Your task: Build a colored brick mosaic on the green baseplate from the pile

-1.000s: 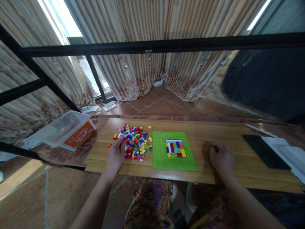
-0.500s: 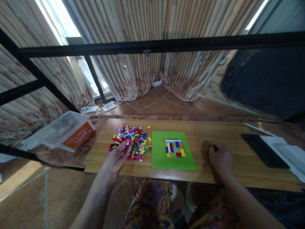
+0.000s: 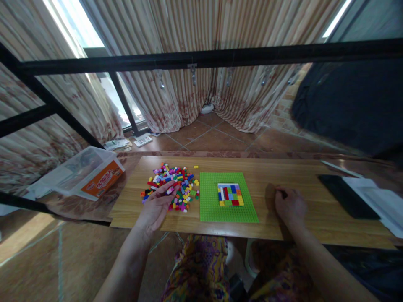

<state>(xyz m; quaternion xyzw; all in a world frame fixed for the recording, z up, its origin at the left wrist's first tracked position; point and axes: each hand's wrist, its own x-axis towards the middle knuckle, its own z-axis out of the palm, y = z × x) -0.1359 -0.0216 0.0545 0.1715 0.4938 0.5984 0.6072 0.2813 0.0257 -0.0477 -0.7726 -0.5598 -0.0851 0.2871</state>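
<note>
My left hand (image 3: 156,208) is over the near side of a heap of small plastic building bricks (image 3: 185,184) in mixed colours. A small pinkish brick (image 3: 170,190) shows between its fingertips, partly covered by them. To the right of the heap lies a green studded baseplate (image 3: 208,209). On the baseplate sits a flat, roughly square patch of bricks (image 3: 231,195) in white, blue, red, yellow, orange and green. My right hand (image 3: 291,205) rests on the wooden table right of the baseplate, fingers curled in, with nothing visible in them.
A clear plastic bin (image 3: 100,167) with an orange label stands beyond the table's left end. On the right of the wooden table (image 3: 267,167) lie a dark flat object (image 3: 348,197) and white papers (image 3: 374,205). A black metal bar (image 3: 252,56) crosses in front of curtains.
My left hand has turned slightly and its fingers reach a little further right over the heap; the brick at its fingertips now looks pinkish. My right hand stays in place.
</note>
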